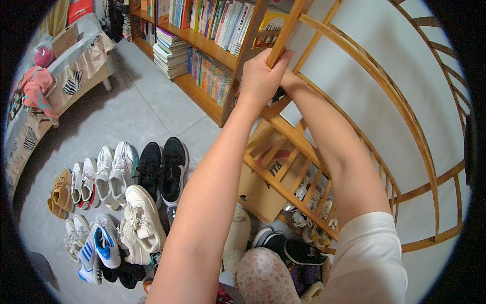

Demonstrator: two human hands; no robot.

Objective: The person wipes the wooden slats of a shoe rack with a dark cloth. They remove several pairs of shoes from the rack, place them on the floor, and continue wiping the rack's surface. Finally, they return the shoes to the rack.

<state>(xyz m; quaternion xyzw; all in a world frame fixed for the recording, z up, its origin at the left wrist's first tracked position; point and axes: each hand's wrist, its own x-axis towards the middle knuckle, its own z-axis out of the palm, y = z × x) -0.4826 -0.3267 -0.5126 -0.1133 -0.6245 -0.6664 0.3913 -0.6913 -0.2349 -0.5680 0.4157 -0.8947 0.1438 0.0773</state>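
Upper centre, my left hand [262,78] is closed round an upright post [290,30] of a wooden slatted shoe rack. My right hand [289,79] is behind that post and the left wrist, mostly hidden; its grip does not show. Below both hands runs a slatted shelf [286,195] of the rack, with a cardboard box [265,190] and several shoes [309,197] seen beneath and between its slats. On the floor at left stand rows of shoes, among them black sneakers [173,167], white sneakers [142,218] and blue-striped cleats [89,256].
A wooden bookcase [212,45] full of books stands beside the rack at the top. A bed or couch with a zebra-print cover [85,62] curves along the left. A white wall [379,114] rises behind the rack. More shoes [303,252] lie by my floral-clothed knee.
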